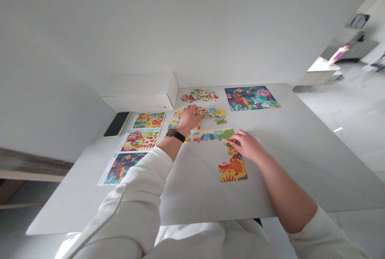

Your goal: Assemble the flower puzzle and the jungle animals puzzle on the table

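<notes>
White sleeves [141,200] extend over a pale table [192,186]: left hand [190,117] palm down at loose puzzle pieces [221,114], its fingertips unclear; right hand [247,145] angled inward, fingers close together, grip unclear, at the upper right corner of the partly joined puzzle [234,167]
</notes>
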`<state>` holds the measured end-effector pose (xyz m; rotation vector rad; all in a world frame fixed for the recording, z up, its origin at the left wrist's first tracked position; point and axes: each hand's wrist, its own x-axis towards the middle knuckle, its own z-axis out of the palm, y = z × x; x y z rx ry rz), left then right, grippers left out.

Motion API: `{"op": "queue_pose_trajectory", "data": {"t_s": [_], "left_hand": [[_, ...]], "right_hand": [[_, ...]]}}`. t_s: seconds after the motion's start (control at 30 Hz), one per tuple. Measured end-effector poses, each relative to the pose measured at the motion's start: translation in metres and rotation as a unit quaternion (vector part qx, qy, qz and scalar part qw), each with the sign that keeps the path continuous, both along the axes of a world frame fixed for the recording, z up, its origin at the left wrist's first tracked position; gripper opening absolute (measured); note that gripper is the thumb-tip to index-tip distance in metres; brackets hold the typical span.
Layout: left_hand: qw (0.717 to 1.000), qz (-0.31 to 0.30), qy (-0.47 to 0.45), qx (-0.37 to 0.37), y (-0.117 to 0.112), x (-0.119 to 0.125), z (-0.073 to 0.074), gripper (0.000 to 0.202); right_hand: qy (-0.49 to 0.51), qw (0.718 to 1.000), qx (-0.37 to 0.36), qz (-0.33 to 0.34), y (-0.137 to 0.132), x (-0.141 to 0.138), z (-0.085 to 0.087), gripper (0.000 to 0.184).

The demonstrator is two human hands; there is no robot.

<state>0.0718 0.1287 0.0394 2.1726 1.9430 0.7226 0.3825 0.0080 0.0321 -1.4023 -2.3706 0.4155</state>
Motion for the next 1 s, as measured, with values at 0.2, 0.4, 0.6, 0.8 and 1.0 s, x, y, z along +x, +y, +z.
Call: {"op": "queue_pose_trajectory", "data": {"t_s": [0.2,0.4,0.6,0.8,1.0], "left_hand": [[0.996,-0.057,-0.071,0.022,-0.002,0.004,0.002,0.031],[0.977,-0.211,0.02,-0.003,-0.016,0.014,-0.005,0.05],[0.975,-0.209,0.07,-0.036,-0.025,0.003,-0.005,0.057],[0.98,-0.172,0.084,-0.062,-0.027,-0.018,0.0,0.054],[0.987,-0.117,0.096,-0.055,-0.026,-0.033,-0.002,0.055]], "right_hand": [[0.0,1.0,0.005,-0.004,-0.001,-0.001,0.0,0.012],[0.033,0.999,0.006,-0.039,0.002,-0.002,-0.004,0.013],[0.078,0.993,0.018,-0.087,0.01,0.002,-0.011,0.015],[0.121,0.987,0.02,-0.1,0.016,-0.002,-0.016,0.021],[0.13,0.985,0.066,-0.09,0.035,-0.012,-0.007,0.031]]}}
